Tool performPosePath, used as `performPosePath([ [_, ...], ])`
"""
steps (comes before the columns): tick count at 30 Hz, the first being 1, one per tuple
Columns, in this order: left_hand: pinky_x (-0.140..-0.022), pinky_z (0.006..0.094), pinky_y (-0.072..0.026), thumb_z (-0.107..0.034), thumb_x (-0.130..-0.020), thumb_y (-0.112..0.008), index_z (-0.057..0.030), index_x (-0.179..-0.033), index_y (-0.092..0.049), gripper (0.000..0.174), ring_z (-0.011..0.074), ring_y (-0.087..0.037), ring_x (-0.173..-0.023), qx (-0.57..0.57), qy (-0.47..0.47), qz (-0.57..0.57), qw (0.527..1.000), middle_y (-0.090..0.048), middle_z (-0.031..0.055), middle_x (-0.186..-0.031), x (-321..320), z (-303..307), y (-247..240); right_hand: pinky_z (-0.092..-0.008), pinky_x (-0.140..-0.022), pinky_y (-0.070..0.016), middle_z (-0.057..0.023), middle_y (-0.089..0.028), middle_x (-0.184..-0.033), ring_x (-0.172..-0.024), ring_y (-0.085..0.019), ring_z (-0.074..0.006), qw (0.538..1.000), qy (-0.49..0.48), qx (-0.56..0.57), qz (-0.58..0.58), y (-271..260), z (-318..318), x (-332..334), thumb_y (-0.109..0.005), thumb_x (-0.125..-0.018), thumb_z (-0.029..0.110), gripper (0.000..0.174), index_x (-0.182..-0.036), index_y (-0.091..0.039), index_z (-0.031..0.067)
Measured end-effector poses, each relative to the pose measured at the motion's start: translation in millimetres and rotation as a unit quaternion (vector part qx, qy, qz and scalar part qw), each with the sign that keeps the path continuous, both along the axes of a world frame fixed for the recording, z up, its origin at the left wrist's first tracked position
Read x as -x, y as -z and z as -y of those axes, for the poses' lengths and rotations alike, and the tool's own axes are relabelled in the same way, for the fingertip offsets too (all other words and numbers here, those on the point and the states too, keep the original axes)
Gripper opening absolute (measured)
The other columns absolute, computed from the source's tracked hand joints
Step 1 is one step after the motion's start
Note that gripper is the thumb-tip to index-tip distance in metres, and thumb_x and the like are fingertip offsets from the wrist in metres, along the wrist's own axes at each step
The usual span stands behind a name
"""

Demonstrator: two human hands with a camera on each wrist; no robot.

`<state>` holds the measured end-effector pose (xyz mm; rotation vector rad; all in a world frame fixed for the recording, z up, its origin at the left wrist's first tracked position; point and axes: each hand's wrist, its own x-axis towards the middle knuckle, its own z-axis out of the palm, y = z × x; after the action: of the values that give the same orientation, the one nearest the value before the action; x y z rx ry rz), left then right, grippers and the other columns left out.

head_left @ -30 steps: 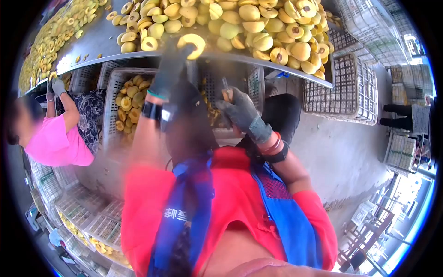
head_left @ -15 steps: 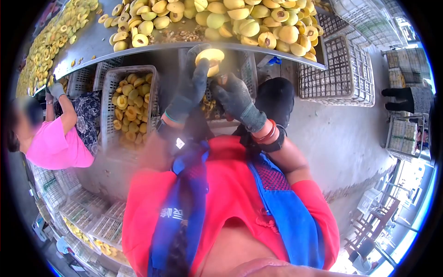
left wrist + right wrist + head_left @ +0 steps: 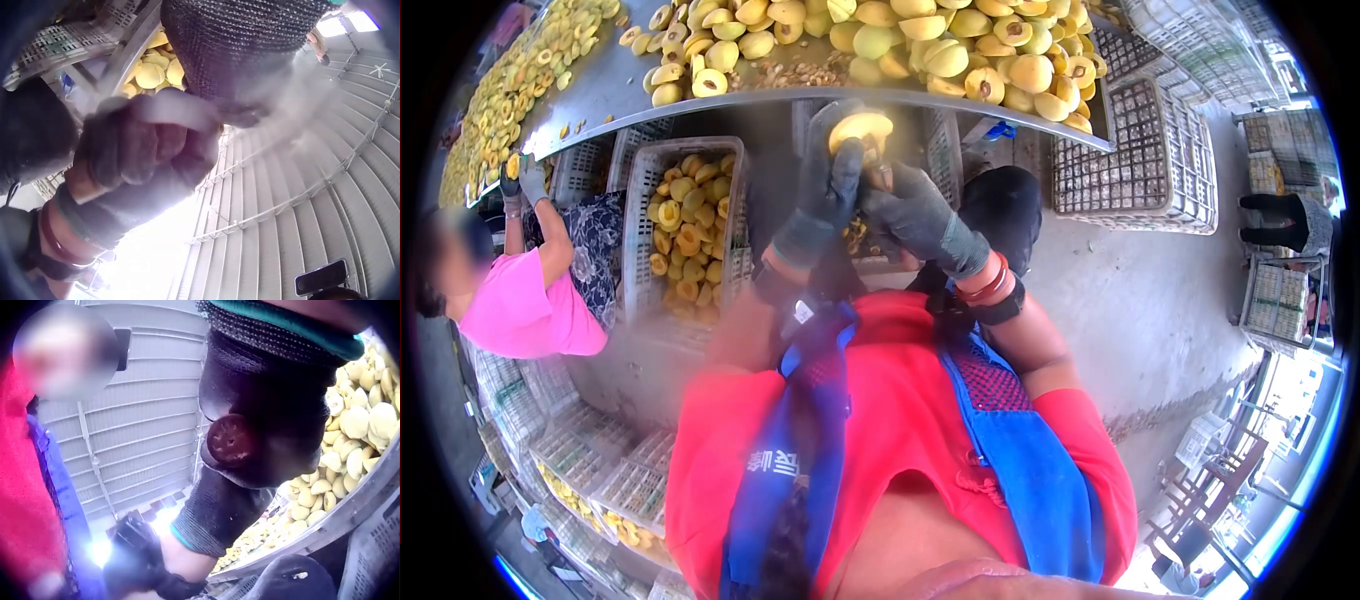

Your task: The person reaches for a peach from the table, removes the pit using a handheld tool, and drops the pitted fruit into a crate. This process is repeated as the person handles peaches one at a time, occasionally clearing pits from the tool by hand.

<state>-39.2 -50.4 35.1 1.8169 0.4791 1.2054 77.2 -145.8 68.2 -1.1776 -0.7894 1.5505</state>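
In the head view my gloved left hand [image 3: 830,190] holds a yellow peach half [image 3: 860,128], cut from a whole fruit, just off the table's front edge. Close beside it, my gloved right hand [image 3: 912,215] grips a wooden-handled tool [image 3: 882,178] near the fruit; its working end is hidden there. The round brown butt of the handle [image 3: 230,440] sticks out of the right fist in the right wrist view. From the left wrist, the curled right fingers [image 3: 137,147] appear blurred below the left glove [image 3: 244,50].
Peach halves [image 3: 945,60] lie heaped on the metal table [image 3: 635,105], with loose pits [image 3: 800,72] among them. A crate of peach halves [image 3: 690,225] stands below at left, near a person in pink [image 3: 535,300]. At right is a stack of white crates [image 3: 1140,170].
From over the table edge, my left hand has come down and right with the peach half to meet the right hand. Over the last half second both stay together, and the fruit turns slightly.
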Motion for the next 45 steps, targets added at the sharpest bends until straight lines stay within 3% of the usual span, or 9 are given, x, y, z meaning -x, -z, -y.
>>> performPosePath([
  [11, -0.092, 0.0342, -0.0465, -0.032, -0.099, -0.044, 0.0021, -0.128, -0.043, 0.045, 0.0223, -0.058, -0.105, 0.044, 0.1, 0.009, 0.994, -0.06, 0.0168, -0.114, 3.1, -7.8, -4.2, -0.0224, -0.039, -0.0349, -0.0006, -0.049, -0.063, -0.045, -0.044, -0.0071, 0.992, -0.073, 0.027, -0.101, -6.5, 0.7, -5.1, -0.057, -0.088, 0.011, 0.009, -0.087, -0.053, 0.0036],
  [19, -0.084, 0.033, -0.0499, -0.039, -0.098, -0.044, 0.0011, -0.122, -0.05, 0.047, 0.0211, -0.061, -0.097, 0.349, 0.091, 0.056, 0.931, -0.063, 0.0147, -0.106, 17.9, -2.4, -16.4, -0.0217, -0.039, -0.0342, 0.0, -0.047, -0.063, -0.045, -0.043, -0.0071, 0.966, -0.141, 0.059, -0.21, -11.3, -0.6, -10.3, -0.061, -0.086, 0.011, 0.009, -0.086, -0.054, 0.0051],
  [21, -0.076, 0.0354, -0.0526, -0.028, -0.095, -0.053, 0.0012, -0.119, -0.051, 0.039, 0.026, -0.061, -0.095, -0.027, -0.103, -0.142, 0.984, -0.063, 0.0143, -0.099, 26.8, -16.8, -18.8, -0.0233, -0.04, -0.0372, -0.0008, -0.048, -0.063, -0.046, -0.045, -0.0077, 0.986, -0.131, 0.045, -0.092, -19.0, 2.1, -5.7, -0.061, -0.086, 0.012, 0.012, -0.086, -0.053, 0.0036],
  [22, -0.072, 0.0366, -0.054, -0.023, -0.093, -0.057, 0.0012, -0.118, -0.052, 0.035, 0.0285, -0.062, -0.093, -0.178, -0.246, -0.208, 0.93, -0.063, 0.0141, -0.095, 30.9, -23.8, -21.3, -0.0241, -0.041, -0.0387, -0.0013, -0.049, -0.063, -0.047, -0.046, -0.0081, 0.991, -0.126, 0.039, -0.032, -21.2, 3.2, -4.3, -0.061, -0.086, 0.013, 0.013, -0.086, -0.052, 0.0028],
  [25, -0.087, 0.04, -0.0473, -0.022, -0.095, -0.049, -0.0003, -0.118, -0.052, 0.032, 0.0306, -0.059, -0.099, 0.153, -0.248, 0.062, 0.954, -0.059, 0.0208, -0.108, 58.9, -59.3, -5.9, -0.0344, -0.05, -0.0474, -0.0112, -0.059, -0.067, -0.053, -0.059, -0.0214, 0.961, -0.071, 0.037, 0.266, 9.5, -6.4, -9.2, -0.061, -0.086, 0.019, 0.022, -0.089, -0.052, -0.0012],
  [26, -0.088, 0.0412, -0.0467, -0.025, -0.094, -0.05, -0.0016, -0.119, -0.053, 0.034, 0.0337, -0.058, -0.101, -0.031, -0.345, -0.101, 0.933, -0.059, 0.0212, -0.11, 88.1, -81.5, 12.6, -0.0457, -0.063, -0.0499, -0.0235, -0.064, -0.078, -0.07, -0.065, -0.0384, 0.882, -0.051, -0.084, 0.462, 52.9, -6.0, -16.5, -0.059, -0.086, 0.023, 0.029, -0.094, -0.051, -0.0034],
  [32, -0.091, 0.0434, -0.0453, -0.035, -0.092, -0.053, -0.0041, -0.118, -0.058, 0.04, 0.0371, -0.057, -0.108, -0.18, -0.546, -0.425, 0.699, -0.06, 0.0199, -0.117, 210.2, -129.9, 61.4, -0.0513, -0.069, -0.0484, -0.0245, -0.064, -0.08, -0.077, -0.062, -0.0447, 0.821, -0.079, -0.154, 0.544, 60.7, -4.4, -32.5, -0.059, -0.084, 0.025, 0.032, -0.1, -0.049, -0.0011],
  [39, -0.095, 0.0437, -0.0428, -0.034, -0.09, -0.057, 0.0002, -0.119, -0.056, 0.045, 0.038, -0.055, -0.112, -0.069, -0.403, -0.363, 0.837, -0.061, 0.0222, -0.117, 192.1, -140.5, 81.5, -0.0426, -0.055, -0.0512, -0.0144, -0.06, -0.067, -0.066, -0.065, -0.0352, 0.91, -0.111, -0.185, 0.353, -110.0, 3.8, 16.4, -0.063, -0.081, 0.016, 0.031, -0.102, -0.046, 0.002],
  [45, -0.094, 0.0465, -0.0427, -0.042, -0.086, -0.06, -0.0001, -0.121, -0.055, 0.055, 0.0405, -0.055, -0.11, -0.166, -0.435, -0.379, 0.8, -0.06, 0.0248, -0.116, 160.9, -200.0, 111.4, -0.0378, -0.063, -0.0521, -0.0127, -0.062, -0.08, -0.072, -0.066, -0.0298, 0.901, -0.188, -0.308, 0.239, -177.3, 12.0, 36.9, -0.064, -0.081, 0.015, 0.037, -0.112, -0.046, 0.0051],
])
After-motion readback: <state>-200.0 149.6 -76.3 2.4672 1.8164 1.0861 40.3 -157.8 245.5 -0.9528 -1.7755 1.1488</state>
